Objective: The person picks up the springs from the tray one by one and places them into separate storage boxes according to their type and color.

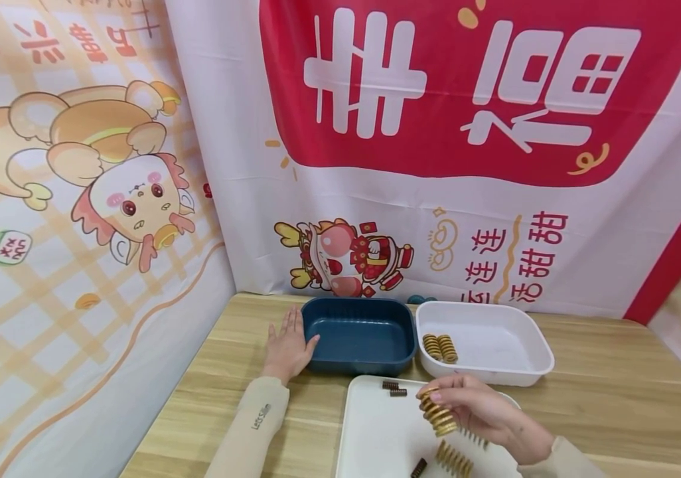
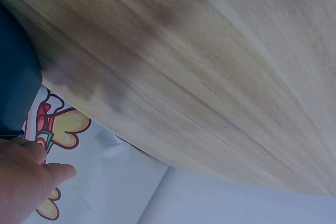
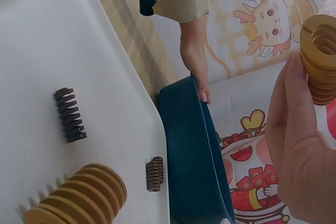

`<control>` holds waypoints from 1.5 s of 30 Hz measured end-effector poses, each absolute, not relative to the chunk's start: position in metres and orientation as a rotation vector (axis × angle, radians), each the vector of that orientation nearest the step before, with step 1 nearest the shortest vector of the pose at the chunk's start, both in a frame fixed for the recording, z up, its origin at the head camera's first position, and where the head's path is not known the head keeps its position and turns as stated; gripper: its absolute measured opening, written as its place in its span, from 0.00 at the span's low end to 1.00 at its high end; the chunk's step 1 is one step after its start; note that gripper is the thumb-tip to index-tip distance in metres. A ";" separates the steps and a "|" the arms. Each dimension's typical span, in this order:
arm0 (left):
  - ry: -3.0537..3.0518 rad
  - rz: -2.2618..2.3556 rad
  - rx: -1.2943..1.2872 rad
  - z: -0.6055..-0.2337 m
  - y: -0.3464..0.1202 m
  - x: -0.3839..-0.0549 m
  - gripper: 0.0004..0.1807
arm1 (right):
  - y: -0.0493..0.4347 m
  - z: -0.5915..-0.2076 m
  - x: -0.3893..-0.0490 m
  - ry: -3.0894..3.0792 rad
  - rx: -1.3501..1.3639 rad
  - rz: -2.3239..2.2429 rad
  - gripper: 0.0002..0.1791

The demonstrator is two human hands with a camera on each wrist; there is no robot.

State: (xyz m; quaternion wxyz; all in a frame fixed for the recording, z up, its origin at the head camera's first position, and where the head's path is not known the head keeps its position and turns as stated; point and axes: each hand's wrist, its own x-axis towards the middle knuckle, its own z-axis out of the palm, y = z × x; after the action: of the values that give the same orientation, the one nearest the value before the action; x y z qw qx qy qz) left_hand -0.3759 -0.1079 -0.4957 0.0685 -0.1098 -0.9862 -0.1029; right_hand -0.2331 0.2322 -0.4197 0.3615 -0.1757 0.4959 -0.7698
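My right hand (image 1: 484, 408) pinches a large gold coil spring (image 1: 439, 415) between thumb and fingers, above the white tray (image 1: 364, 438). The same gold spring (image 3: 319, 61) shows at the right of the right wrist view. My left hand (image 1: 289, 346) rests with straight fingers against the left side of the dark blue bin (image 1: 355, 367). On the tray lie another gold spring (image 1: 454, 459), a spring (image 1: 473, 437) partly hidden by my right hand, and small dark springs (image 1: 398, 393), one of them (image 1: 419, 468) near the front.
Right of the blue bin stands a white bin (image 1: 514, 378) with gold springs (image 1: 439, 348) in its left end. Both bins sit on a wooden table (image 1: 215, 398) behind the tray. Printed cloths (image 1: 239, 199) hang behind and to the left.
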 end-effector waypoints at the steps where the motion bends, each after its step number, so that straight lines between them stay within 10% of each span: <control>1: -2.970 -0.311 -0.330 -0.495 -0.108 -0.376 0.41 | 0.233 -0.419 -0.233 1.269 -0.458 -1.985 0.18; 45: -2.995 -0.365 -0.305 -0.491 -0.106 -0.373 0.41 | 0.242 -0.404 -0.242 1.234 -0.606 -2.004 0.21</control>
State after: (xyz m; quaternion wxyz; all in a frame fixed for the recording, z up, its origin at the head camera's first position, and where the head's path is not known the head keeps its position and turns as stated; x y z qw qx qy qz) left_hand -0.3726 -0.1062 -0.4907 0.0544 -0.1006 -0.9862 -0.1201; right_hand -0.2421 0.2423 -0.4036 0.3483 -0.2338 0.4759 -0.7730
